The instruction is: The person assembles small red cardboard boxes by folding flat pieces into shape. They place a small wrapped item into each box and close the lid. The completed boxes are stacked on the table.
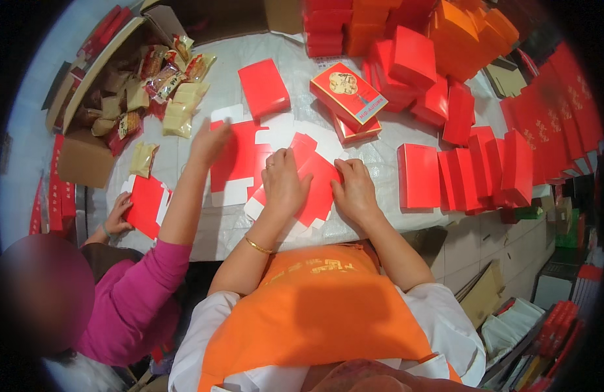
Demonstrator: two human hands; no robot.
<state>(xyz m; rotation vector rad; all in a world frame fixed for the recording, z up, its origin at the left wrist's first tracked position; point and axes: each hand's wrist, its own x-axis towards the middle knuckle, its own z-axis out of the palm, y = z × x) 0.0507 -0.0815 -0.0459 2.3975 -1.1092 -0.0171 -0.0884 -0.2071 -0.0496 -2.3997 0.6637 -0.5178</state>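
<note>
A flat, unfolded red carton (320, 186) with white flaps lies in front of me, on top of other flat cartons. My left hand (285, 183) bends its fingers over the carton's left part, and a bracelet circles that wrist. At the right edge, my right hand (355, 189) grips the carton between thumb and fingers. Another flat red carton (235, 153) lies just left of my left hand, under the hand of a co-worker (214, 140). That person's other hand (117, 214) holds a red carton (146, 206) near the table's left end.
Wrapped snacks (129, 98) fill a cardboard box at the far left. A closed red box (264, 88) and a printed box (348, 95) lie beyond my hands. Red boxes (419, 176) stand in a row at right; red and orange stacks (459, 36) rise behind.
</note>
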